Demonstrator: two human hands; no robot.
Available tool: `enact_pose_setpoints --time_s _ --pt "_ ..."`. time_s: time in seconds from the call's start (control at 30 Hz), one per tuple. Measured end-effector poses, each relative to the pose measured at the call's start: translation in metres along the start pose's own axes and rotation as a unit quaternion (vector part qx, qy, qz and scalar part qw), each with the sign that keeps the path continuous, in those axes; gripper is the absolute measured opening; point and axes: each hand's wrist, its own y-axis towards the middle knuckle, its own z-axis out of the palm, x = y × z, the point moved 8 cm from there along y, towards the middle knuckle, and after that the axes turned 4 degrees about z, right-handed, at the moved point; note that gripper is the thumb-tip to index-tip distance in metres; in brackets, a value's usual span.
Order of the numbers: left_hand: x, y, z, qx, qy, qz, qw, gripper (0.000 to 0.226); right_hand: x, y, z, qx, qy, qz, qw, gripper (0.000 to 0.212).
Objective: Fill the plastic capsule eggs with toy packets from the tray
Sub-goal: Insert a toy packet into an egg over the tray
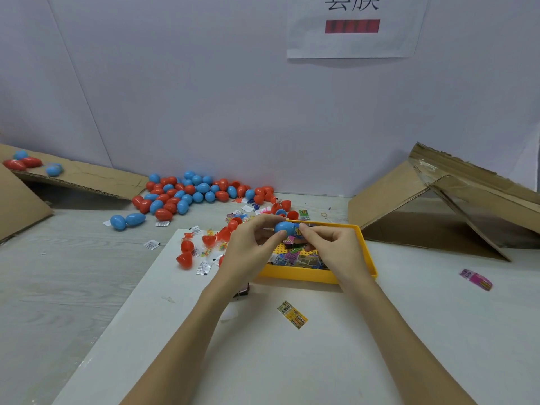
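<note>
Blue plastic, smooth and egg-shaped, sits pinched between both hands just above the far edge of the yellow tray (298,275). The left hand (251,252) curls its fingers (263,222) round the rounded end of the blue egg (285,227), thumb underneath, which looks meant to steady the shell. The right hand (333,247) pinches at the egg's open end, where a printed toy packet (295,231) shows at the rim; by my reading it is being pushed in. Holding the egg over the tray keeps the supply close and would catch a dropped packet.

More glossy, crinkled packets (301,257) lie heaped in the tray's pegged bottom. Two strays lie flat on the white worktop (292,361): a yellow packet (292,314) near the arms, a pink packet (476,279) to the right. Open red halves (187,252) and small white slips are scattered left of the tray. A pile of closed red and blue eggs (190,194) rests far left against the wall, beside sloping brown cardboard (423,206).
</note>
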Motion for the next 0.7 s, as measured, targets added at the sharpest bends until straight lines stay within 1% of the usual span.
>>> enact_pose_setpoints --time_s 0.07,0.2,0.3,0.43,0.6,0.7 --pt "0.0 0.0 0.0 0.003 -0.012 -0.005 1.0 0.03 0.003 -0.002 0.003 0.015 0.001 -0.013 1.0 0.008" --pt "0.002 0.0 0.004 0.016 -0.019 -0.015 1.0 0.032 0.004 -0.001 0.005 0.028 0.012 -0.02 0.999 0.017" --pt "0.006 0.0 0.006 0.015 -0.036 -0.032 0.999 0.031 0.008 -0.002 0.005 0.026 0.004 -0.034 0.999 0.025" --pt "0.008 0.0 0.007 0.016 -0.042 -0.045 0.998 0.029 0.013 -0.002 0.005 0.023 0.004 -0.048 0.999 0.03" --pt "0.007 0.0 0.007 0.021 -0.041 -0.049 0.998 0.027 0.015 -0.004 0.003 0.033 0.059 -0.047 0.997 0.021" --pt "0.005 0.0 0.008 0.026 -0.042 -0.044 0.998 0.027 0.015 -0.004 0.004 0.029 0.042 -0.047 0.998 0.02"
